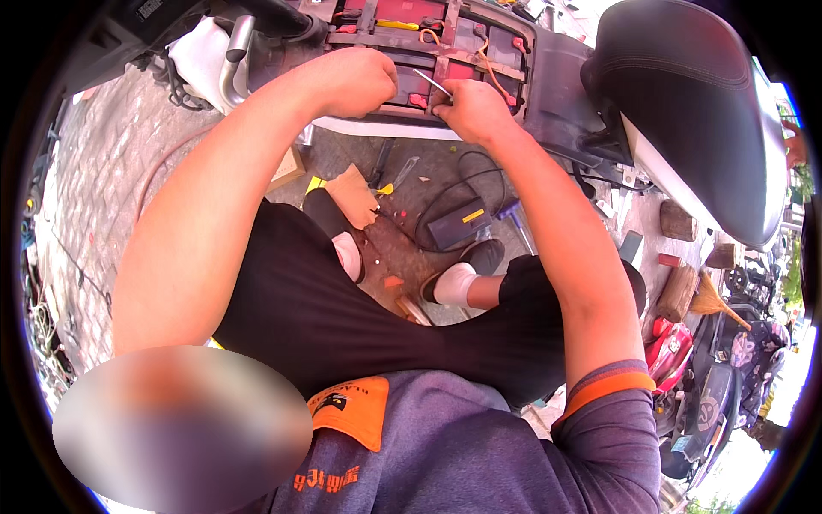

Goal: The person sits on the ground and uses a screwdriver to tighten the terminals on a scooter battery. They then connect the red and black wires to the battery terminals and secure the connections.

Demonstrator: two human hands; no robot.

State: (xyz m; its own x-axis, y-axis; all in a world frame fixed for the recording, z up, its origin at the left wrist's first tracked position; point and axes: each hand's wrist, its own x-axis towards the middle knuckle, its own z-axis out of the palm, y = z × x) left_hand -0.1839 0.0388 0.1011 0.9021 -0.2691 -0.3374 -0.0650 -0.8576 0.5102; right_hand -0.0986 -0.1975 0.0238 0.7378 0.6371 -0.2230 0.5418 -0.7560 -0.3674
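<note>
An electric scooter's battery bay (533, 64) lies across the top of the view, with red batteries (413, 10) under metal straps and red terminal caps joined by wires. Over the near left part of the bay, my left hand (360, 83) is curled closed; what it may grip is hidden by the fingers. My right hand (476, 110) pinches a slim silvery rod (431, 82) above the near edge of the bay. The rod slants up and left, its free end pointing between my hands. Whatever sort of tool it belongs to does not show.
A black scooter seat (676, 103) rises at the right. Below, between my feet, lie a black box with a cable (458, 224), torn cardboard (351, 195) and scattered tools. Wood blocks (678, 220), a broom (709, 297) and a red bag (670, 353) are at the right.
</note>
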